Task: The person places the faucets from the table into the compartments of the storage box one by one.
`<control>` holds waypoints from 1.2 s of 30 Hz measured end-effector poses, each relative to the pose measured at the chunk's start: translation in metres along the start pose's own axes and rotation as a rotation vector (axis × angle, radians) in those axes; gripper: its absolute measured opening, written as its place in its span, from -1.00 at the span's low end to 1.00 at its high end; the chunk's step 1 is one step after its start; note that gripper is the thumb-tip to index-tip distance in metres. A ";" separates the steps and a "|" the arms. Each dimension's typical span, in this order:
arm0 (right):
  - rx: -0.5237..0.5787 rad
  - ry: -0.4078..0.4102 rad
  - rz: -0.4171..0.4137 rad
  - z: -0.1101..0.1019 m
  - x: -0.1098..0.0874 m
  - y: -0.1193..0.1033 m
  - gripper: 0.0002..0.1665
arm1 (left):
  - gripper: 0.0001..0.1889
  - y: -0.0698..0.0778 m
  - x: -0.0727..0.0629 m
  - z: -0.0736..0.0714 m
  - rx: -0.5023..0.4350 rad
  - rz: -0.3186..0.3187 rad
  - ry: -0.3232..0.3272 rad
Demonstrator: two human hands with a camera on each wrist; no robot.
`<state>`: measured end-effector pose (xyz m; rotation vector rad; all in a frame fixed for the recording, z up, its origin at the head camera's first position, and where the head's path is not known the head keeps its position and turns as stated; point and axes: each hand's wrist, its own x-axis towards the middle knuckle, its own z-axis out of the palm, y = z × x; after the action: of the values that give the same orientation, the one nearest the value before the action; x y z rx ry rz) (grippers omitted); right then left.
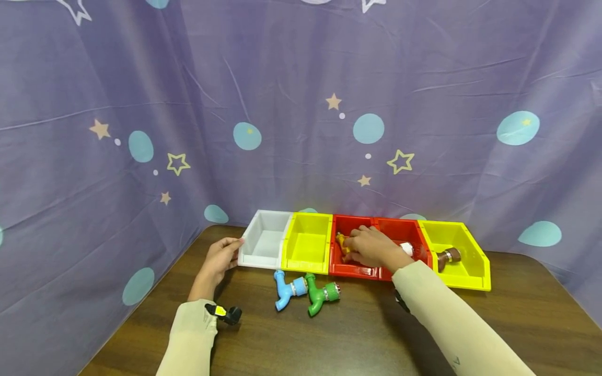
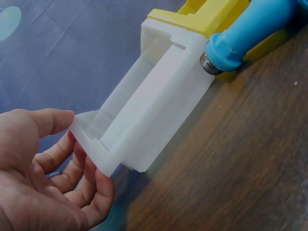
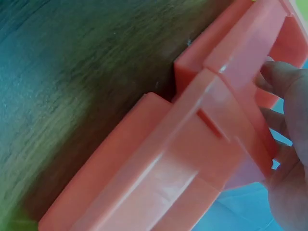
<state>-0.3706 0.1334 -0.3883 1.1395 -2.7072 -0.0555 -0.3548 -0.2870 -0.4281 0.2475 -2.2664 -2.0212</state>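
Note:
My left hand (image 1: 222,260) pinches the outer edge of the white bin (image 2: 139,103), thumb above and curled fingers beneath. My right hand (image 1: 371,246) reaches into the left red bin (image 1: 354,270), its fingers beside a yellow tap (image 1: 342,239). The fingers partly cover this tap, and whether they grip it is unclear. In the right wrist view the fingers (image 3: 279,77) dip behind the red bin wall, with the tap out of sight. On the table before the bins lie a blue tap (image 1: 288,290) and a green tap (image 1: 322,294).
The bins stand in a joined row. A yellow bin (image 1: 308,248) follows the white one. The right red bin (image 1: 400,228) holds a white-ended item (image 1: 407,248). A brown tap (image 1: 449,256) lies in the far right yellow bin (image 1: 465,282). A patterned curtain (image 1: 301,130) hangs behind the wooden table (image 1: 301,344).

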 end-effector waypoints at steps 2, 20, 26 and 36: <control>0.004 0.005 0.005 -0.003 -0.002 -0.001 -0.70 | -0.65 -0.002 0.001 0.000 -0.004 0.000 0.004; 0.044 0.062 0.082 -0.020 -0.039 0.011 -0.53 | -0.72 0.003 -0.001 0.003 0.001 0.011 0.002; 0.031 0.086 0.099 -0.027 -0.055 0.017 -0.52 | -0.69 0.004 -0.002 0.002 0.004 0.020 0.000; 0.031 0.163 0.089 -0.033 -0.093 0.036 -0.64 | -0.64 -0.002 -0.001 0.000 0.029 0.007 0.008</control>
<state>-0.3262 0.2260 -0.3680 0.9843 -2.6180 0.0898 -0.3533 -0.2872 -0.4300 0.2492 -2.2904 -1.9816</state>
